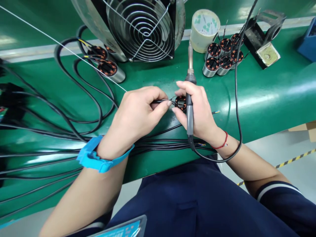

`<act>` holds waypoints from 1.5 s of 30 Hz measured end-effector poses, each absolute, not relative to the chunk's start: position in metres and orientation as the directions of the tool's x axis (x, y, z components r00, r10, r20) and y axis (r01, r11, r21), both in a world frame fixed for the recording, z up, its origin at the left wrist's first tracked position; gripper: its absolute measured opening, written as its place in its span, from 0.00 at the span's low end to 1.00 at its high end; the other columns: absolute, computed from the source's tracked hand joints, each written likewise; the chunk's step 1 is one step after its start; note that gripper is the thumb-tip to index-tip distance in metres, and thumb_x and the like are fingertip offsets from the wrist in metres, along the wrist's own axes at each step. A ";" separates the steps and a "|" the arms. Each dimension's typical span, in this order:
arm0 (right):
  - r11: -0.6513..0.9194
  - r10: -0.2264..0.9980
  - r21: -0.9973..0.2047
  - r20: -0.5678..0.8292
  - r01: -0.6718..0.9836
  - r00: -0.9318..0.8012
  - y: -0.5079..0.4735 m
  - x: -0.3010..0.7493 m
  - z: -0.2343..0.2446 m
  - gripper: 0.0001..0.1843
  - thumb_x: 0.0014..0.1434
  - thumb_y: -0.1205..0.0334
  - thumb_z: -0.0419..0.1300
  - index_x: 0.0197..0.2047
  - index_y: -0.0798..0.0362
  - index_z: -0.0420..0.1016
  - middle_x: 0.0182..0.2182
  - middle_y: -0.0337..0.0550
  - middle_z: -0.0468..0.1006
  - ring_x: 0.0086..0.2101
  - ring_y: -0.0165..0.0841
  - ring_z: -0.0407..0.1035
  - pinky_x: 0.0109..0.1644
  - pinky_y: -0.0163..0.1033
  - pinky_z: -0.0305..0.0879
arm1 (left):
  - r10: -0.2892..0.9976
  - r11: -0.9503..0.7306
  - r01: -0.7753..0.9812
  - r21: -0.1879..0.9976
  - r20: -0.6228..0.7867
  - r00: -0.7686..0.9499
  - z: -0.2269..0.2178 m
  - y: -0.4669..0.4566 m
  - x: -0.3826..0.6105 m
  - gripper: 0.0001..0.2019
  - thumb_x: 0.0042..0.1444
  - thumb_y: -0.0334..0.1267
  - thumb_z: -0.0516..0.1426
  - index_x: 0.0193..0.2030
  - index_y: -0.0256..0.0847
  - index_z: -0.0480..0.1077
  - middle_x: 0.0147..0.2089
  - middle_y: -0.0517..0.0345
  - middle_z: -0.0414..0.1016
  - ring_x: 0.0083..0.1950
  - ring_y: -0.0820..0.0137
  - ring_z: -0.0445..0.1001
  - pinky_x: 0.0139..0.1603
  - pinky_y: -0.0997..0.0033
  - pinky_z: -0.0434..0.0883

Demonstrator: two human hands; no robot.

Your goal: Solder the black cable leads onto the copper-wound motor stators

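Black cables (160, 144) lie along the near counter (259, 98) edge under both wrists. The left hand (134, 118) pinches a thin black wire (160, 101) between thumb and forefinger. The right hand (197, 113) grips a soldering iron (189, 113) and cradles a small stator (181, 102) at mid-counter. The stator looks light and rigid, its copper windings delicate, and is best held by the shell. Open room lies to the right; a fan (140, 26) stands far.

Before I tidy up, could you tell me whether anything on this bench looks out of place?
Nothing looks damaged or spilled. The black cables sprawl in overlapping loops over the left of the bench, and one wire with a bared end pokes past the right hand.
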State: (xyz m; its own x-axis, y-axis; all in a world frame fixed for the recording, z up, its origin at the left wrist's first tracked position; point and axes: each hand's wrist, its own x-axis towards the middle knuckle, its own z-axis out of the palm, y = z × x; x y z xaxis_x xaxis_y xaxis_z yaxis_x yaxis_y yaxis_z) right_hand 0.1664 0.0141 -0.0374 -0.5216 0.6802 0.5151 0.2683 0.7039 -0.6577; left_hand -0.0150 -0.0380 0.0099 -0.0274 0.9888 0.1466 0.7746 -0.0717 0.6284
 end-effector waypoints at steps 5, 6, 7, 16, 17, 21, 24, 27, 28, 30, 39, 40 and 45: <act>0.544 0.761 -0.808 0.362 0.225 -0.538 0.017 0.166 -0.040 0.28 0.63 0.63 0.61 0.65 0.47 0.58 0.45 0.41 0.80 0.50 0.39 0.77 0.56 0.47 0.74 | 0.987 -0.105 0.766 0.634 0.159 0.004 0.012 -0.039 -0.013 0.06 0.61 0.35 0.57 0.33 0.45 0.72 0.30 0.63 0.75 0.31 0.69 0.71 0.33 0.65 0.68; 0.523 0.774 -0.823 0.349 0.223 -0.529 0.017 0.166 -0.040 0.27 0.63 0.63 0.61 0.64 0.47 0.59 0.42 0.40 0.80 0.48 0.39 0.77 0.55 0.47 0.74 | 0.986 -0.120 0.757 0.643 0.168 0.013 0.012 -0.039 -0.012 0.06 0.61 0.35 0.56 0.33 0.45 0.72 0.31 0.63 0.75 0.31 0.69 0.72 0.32 0.65 0.67; 0.512 0.785 -0.829 0.345 0.225 -0.515 0.017 0.166 -0.039 0.26 0.64 0.64 0.60 0.63 0.47 0.59 0.41 0.39 0.80 0.47 0.39 0.77 0.54 0.47 0.74 | 0.984 -0.133 0.747 0.652 0.179 0.019 0.012 -0.039 -0.012 0.06 0.61 0.34 0.56 0.34 0.45 0.72 0.31 0.62 0.75 0.31 0.69 0.72 0.32 0.65 0.67; 0.630 0.749 -0.721 0.464 0.290 -0.472 0.017 0.164 -0.040 0.28 0.60 0.69 0.55 0.64 0.47 0.62 0.42 0.41 0.78 0.46 0.39 0.75 0.56 0.50 0.74 | 0.969 -0.095 0.787 0.610 0.239 -0.068 0.003 -0.035 -0.012 0.05 0.59 0.36 0.57 0.31 0.45 0.71 0.29 0.62 0.74 0.32 0.68 0.72 0.33 0.65 0.66; 0.647 0.742 -0.698 0.484 0.306 -0.464 0.017 0.164 -0.040 0.27 0.61 0.68 0.55 0.63 0.47 0.63 0.42 0.41 0.78 0.46 0.40 0.75 0.57 0.51 0.73 | 0.969 -0.094 0.794 0.600 0.239 -0.065 0.002 -0.035 -0.012 0.06 0.60 0.37 0.57 0.31 0.45 0.71 0.29 0.62 0.73 0.32 0.68 0.72 0.33 0.64 0.66; 0.666 0.736 -0.645 0.482 0.376 -0.476 0.019 0.164 -0.041 0.22 0.67 0.65 0.53 0.63 0.47 0.66 0.42 0.42 0.77 0.46 0.41 0.74 0.58 0.53 0.72 | 0.970 -0.110 0.820 0.562 0.241 -0.035 0.003 -0.036 -0.012 0.07 0.62 0.37 0.55 0.31 0.46 0.70 0.29 0.62 0.72 0.32 0.67 0.72 0.35 0.63 0.67; 0.678 0.728 -0.608 0.476 0.413 -0.493 0.019 0.163 -0.042 0.21 0.70 0.65 0.52 0.64 0.46 0.66 0.41 0.40 0.78 0.47 0.40 0.75 0.58 0.51 0.71 | 0.971 -0.129 0.833 0.538 0.237 -0.002 0.004 -0.037 -0.012 0.07 0.63 0.37 0.54 0.32 0.47 0.70 0.30 0.62 0.73 0.33 0.67 0.73 0.36 0.63 0.68; 0.682 0.728 -0.587 0.482 0.437 -0.488 0.017 0.162 -0.040 0.22 0.70 0.64 0.54 0.66 0.45 0.64 0.41 0.39 0.80 0.46 0.39 0.75 0.57 0.49 0.71 | 0.965 -0.180 0.825 0.536 0.257 0.043 0.005 -0.036 -0.013 0.07 0.63 0.36 0.54 0.33 0.47 0.70 0.31 0.62 0.74 0.34 0.67 0.74 0.36 0.64 0.68; 0.672 0.736 -0.597 0.474 0.438 -0.484 0.016 0.162 -0.038 0.23 0.70 0.63 0.54 0.66 0.45 0.64 0.42 0.39 0.80 0.46 0.39 0.75 0.57 0.49 0.71 | 0.959 -0.211 0.814 0.541 0.276 0.066 0.005 -0.035 -0.013 0.07 0.63 0.36 0.55 0.33 0.46 0.70 0.31 0.62 0.74 0.33 0.67 0.73 0.35 0.65 0.68; 0.645 0.756 -0.629 0.443 0.434 -0.481 0.014 0.161 -0.035 0.23 0.70 0.62 0.54 0.66 0.45 0.65 0.41 0.40 0.80 0.46 0.40 0.75 0.57 0.50 0.71 | 0.947 -0.261 0.792 0.551 0.305 0.100 0.005 -0.034 -0.014 0.06 0.62 0.35 0.56 0.32 0.45 0.70 0.30 0.61 0.74 0.32 0.68 0.73 0.33 0.65 0.66; 0.660 0.723 -0.658 0.424 0.363 -0.545 0.022 0.164 -0.031 0.18 0.73 0.54 0.51 0.62 0.45 0.68 0.38 0.40 0.80 0.44 0.39 0.76 0.56 0.49 0.73 | 0.949 -0.262 0.772 0.579 0.302 0.095 0.005 -0.033 -0.015 0.06 0.61 0.33 0.58 0.32 0.44 0.70 0.31 0.61 0.74 0.33 0.69 0.71 0.34 0.66 0.66; 0.655 0.724 -0.666 0.416 0.358 -0.551 0.022 0.166 -0.031 0.17 0.74 0.53 0.51 0.62 0.45 0.68 0.38 0.40 0.80 0.44 0.39 0.77 0.56 0.49 0.73 | 0.948 -0.266 0.770 0.580 0.301 0.101 0.005 -0.033 -0.015 0.05 0.61 0.33 0.58 0.33 0.44 0.71 0.31 0.61 0.75 0.33 0.69 0.72 0.34 0.66 0.66; 0.712 0.671 -0.630 0.480 0.311 -0.565 0.024 0.169 -0.029 0.14 0.74 0.56 0.50 0.59 0.45 0.69 0.39 0.38 0.80 0.42 0.35 0.78 0.53 0.44 0.74 | 0.971 -0.214 0.795 0.568 0.213 0.109 0.007 -0.036 -0.015 0.06 0.64 0.37 0.54 0.36 0.47 0.71 0.35 0.59 0.77 0.38 0.65 0.76 0.39 0.64 0.71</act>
